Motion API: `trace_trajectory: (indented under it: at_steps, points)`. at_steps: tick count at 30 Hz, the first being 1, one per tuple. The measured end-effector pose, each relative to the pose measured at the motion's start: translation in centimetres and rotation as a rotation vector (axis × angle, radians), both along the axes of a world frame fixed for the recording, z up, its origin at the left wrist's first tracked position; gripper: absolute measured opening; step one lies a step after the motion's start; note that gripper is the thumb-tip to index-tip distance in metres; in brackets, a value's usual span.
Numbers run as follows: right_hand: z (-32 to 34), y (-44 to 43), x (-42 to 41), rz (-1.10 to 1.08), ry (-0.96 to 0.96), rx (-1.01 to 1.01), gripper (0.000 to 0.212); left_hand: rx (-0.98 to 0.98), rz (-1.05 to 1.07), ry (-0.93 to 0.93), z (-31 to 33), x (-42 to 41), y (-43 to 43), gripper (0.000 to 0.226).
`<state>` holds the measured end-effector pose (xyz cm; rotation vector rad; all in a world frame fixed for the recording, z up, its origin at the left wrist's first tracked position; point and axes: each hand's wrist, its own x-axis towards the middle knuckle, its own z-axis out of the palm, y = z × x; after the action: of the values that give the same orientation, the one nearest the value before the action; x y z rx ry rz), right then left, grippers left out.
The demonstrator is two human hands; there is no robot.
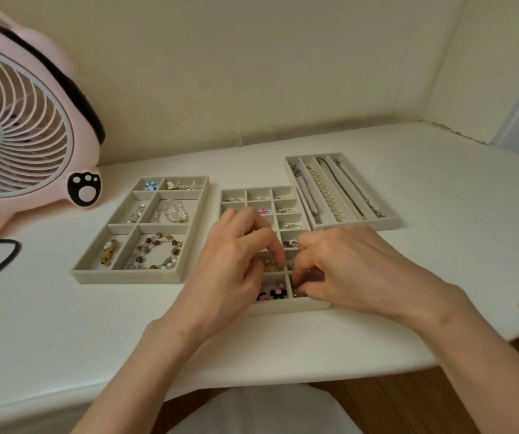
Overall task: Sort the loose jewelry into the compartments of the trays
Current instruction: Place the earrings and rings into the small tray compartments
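Looks nearly done: no loose jewelry on the white table (pixel 63 324), with beaded bracelets (pixel 157 250) in the beige large-compartment tray (pixel 126 277) on the left, a pearl strand (pixel 325 194) and chains in the beige long-slot tray (pixel 358 226) on the right, and small pieces in most cells of the beige small-grid tray (pixel 283 308) between them. Both hands are over the grid tray's near end: left hand (pixel 236 261) has its index finger (pixel 275 245) straight, tip in the cell with a small gold-coloured piece (pixel 272 265); right hand (pixel 355 264) has its fingers (pixel 306 267) curled together in the near-right cell, can't tell if they pinch anything. My guess is all that's left is settling these last small pieces
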<state>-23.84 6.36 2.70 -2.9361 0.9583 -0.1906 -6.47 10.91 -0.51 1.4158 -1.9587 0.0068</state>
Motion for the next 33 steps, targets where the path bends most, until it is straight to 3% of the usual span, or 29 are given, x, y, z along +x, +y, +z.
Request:
trace_trajectory:
  at_steps: [6,11,16,19,22,33]
  points:
    - [0.4,-0.6,-0.2,0.023,-0.032,0.037,0.015,0.003,0.000,0.018,0.2,0.0,0.1,0.036]
    - [0.9,-1.4,-0.8,-0.028,-0.128,0.327,0.014,0.020,-0.004,0.012,0.3,0.0,0.2,0.037]
    - [0.3,-1.5,-0.5,-0.068,-0.130,0.243,0.003,0.043,-0.038,-0.001,0.3,0.0,0.2,0.041]
    - [1.0,-1.5,-1.5,-0.087,-0.203,0.212,0.017,0.072,-0.099,-0.046,0.0,0.0,0.1,0.047]
    - [1.2,-1.1,-2.1,-0.094,-0.146,0.199,0.029,0.109,-0.137,-0.116,-0.1,-0.2,0.0,0.052]
    - [0.4,-0.4,-1.7,-0.114,-0.080,0.095,0.030,0.062,-0.106,-0.385,0.2,-0.8,-0.4,0.052]
